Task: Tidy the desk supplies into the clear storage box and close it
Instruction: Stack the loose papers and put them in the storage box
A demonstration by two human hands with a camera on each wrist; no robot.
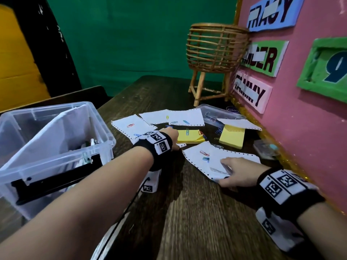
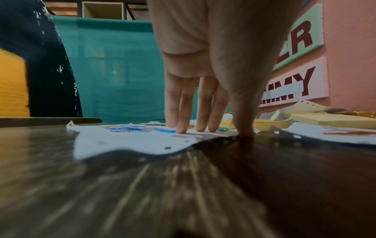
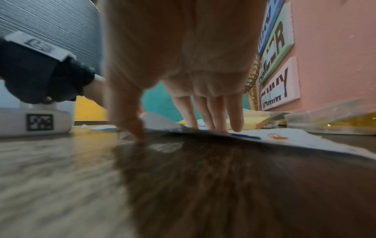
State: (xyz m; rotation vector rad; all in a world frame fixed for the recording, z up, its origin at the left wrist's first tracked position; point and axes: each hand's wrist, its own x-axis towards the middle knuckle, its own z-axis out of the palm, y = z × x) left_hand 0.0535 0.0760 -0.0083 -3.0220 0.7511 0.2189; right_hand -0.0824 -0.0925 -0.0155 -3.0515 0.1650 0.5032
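Head view: clear storage box [image 1: 102,128] open, left of grips.
Left grip [image 1: 170,136]: nearer; straight fingers [image 2: 186,109] press paper [image 1: 122,129].
Right grip [image 1: 237,170]: spread on sheet [image 1: 195,166].

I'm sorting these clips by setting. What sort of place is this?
Probably a classroom or a study corner: a pink board bearing cut-out name cards stands beside a wooden desk strewn with paper sheets, coloured paper clips and yellow sticky-note pads.

Both forearms stretched forward, palms down. The left hand [image 1: 170,136] had fingers [image 2: 173,104] straight, tips pressed down. The right hand [image 1: 238,171] had fingers [image 3: 217,111] extended, thumb [image 3: 126,112] splayed aside, tip down.
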